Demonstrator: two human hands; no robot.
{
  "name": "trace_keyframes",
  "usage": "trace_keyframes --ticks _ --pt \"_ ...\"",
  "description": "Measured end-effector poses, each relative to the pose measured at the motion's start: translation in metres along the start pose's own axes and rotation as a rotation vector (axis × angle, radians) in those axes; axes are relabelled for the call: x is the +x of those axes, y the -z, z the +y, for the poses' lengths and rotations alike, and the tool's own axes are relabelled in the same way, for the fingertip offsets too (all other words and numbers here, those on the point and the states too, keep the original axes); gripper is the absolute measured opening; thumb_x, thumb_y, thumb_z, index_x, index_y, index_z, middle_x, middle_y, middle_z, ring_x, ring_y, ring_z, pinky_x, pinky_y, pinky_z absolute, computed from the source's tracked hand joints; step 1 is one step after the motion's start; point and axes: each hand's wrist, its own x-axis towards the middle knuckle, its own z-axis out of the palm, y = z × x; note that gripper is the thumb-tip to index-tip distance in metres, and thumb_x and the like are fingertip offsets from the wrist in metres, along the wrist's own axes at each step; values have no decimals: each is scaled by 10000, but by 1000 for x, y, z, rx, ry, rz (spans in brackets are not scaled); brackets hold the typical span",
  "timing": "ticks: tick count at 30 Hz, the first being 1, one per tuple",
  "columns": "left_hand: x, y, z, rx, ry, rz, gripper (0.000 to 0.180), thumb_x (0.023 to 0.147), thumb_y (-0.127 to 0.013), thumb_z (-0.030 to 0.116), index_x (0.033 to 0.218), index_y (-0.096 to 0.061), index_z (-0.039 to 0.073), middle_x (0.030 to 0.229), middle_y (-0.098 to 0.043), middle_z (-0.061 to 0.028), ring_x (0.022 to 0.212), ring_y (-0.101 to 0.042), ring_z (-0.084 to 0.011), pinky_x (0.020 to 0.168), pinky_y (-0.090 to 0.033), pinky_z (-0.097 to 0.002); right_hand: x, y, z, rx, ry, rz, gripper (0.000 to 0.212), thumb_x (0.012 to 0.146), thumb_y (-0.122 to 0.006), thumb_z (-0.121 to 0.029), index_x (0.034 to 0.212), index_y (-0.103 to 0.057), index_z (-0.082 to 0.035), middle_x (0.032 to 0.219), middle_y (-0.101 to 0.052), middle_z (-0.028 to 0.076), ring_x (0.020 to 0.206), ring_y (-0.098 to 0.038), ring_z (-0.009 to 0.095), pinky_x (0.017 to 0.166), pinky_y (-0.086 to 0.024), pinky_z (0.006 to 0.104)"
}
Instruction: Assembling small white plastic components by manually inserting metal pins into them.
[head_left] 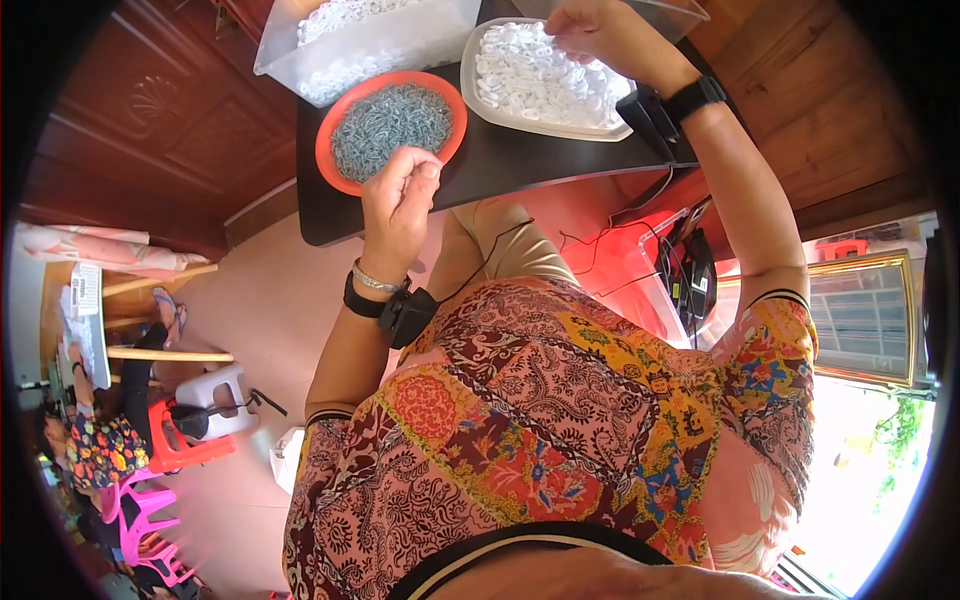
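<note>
My left hand (402, 200) is closed in a pinch at the near edge of an orange-red bowl (460, 115). Whatever its fingers hold is too hidden to make out. Many small grey metal pieces (390, 130), like screws or nails, fill the bowl. To the right, my right hand (597, 38) reaches over a whitish tub (555, 130) heaped with small white plastic pieces (530, 80). Its fingers are drawn together at the far side of the heap, and anything between them cannot be made out. Both wrists carry dark strapped devices.
Behind the bowl, a translucent bin (275, 55) contains more white pieces. Everything stands on a dark table (320, 215). Cables and a black bag (692, 275) lie beside a red surface at right. Far left, another person (100, 445) sits near pink stools (140, 520) and a red chair (175, 440).
</note>
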Motion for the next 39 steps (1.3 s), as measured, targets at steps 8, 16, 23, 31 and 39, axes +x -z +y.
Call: trace_keyframes --ticks 8,16,23,31,39 --pt "2 4 17 -426 228 -73 304 940 -463 288 943 -606 20 748 -570 -28 588 -504 -77 517 -373 -199 -14 -92 -64 893 -111 78 217 861 -578 51 1073 -614 21 987 -665 77 919 -633 127 839 -513 259" --pt "-16 25 -1 -714 398 -48 273 919 -462 287 890 -558 34 739 -574 -45 578 -514 -103 517 -370 -216 -9 -161 -82 944 18 128 179 851 -610 44 1005 -670 -24 941 -678 32 857 -628 85 783 -508 228" --pt "-26 30 -5 -672 362 106 194 916 -487 231 883 -541 48 737 -570 -33 589 -521 -92 531 -377 -215 -6 -186 -86 906 -133 177 138 839 -647 6 974 -665 -16 910 -644 24 832 -618 88 746 -510 224" --pt "-26 32 -7 -539 330 185 151 912 -503 180 864 -543 43 714 -567 -17 582 -503 -65 525 -375 -201 -6 -195 -90 869 -106 212 118 831 -671 -21 946 -651 -4 859 -632 34 793 -629 101 688 -520 235" --pt "-32 39 -9 -389 370 78 177 898 -516 194 853 -563 28 691 -544 9 585 -482 -42 528 -367 -192 -9 -185 -91 611 -129 75 64 826 -635 -17 890 -634 -12 821 -621 18 728 -609 81 620 -493 250"
